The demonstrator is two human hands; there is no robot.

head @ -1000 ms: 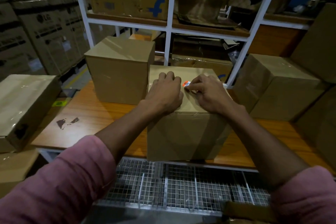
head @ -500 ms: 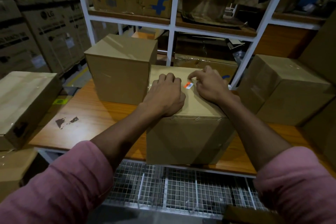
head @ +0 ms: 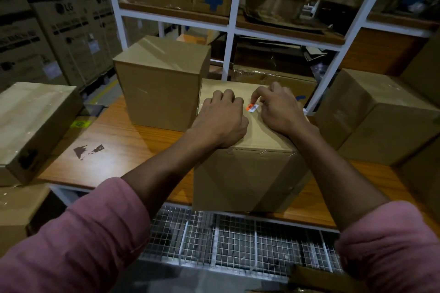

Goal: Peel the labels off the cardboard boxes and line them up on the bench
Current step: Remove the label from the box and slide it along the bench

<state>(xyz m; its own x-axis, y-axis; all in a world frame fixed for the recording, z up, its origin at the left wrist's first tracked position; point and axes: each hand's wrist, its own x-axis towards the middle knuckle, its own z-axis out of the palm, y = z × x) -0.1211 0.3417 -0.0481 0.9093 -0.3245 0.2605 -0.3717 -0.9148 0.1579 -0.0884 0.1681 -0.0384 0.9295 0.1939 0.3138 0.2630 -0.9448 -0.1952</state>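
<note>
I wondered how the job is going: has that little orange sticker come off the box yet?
No, the orange label lies on top of the front box, with the right hand picking at its edge.

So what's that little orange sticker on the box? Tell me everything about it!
The sticker is a small paper-looking label, bright orange at its left end and white with tiny dark print, too small to read, at its right. It lies on top of the middle cardboard box, tilted a bit, between both hands. The right hand has fingertips bent down at its far edge, seemingly picking at it. The left hand rests beside it.
</note>
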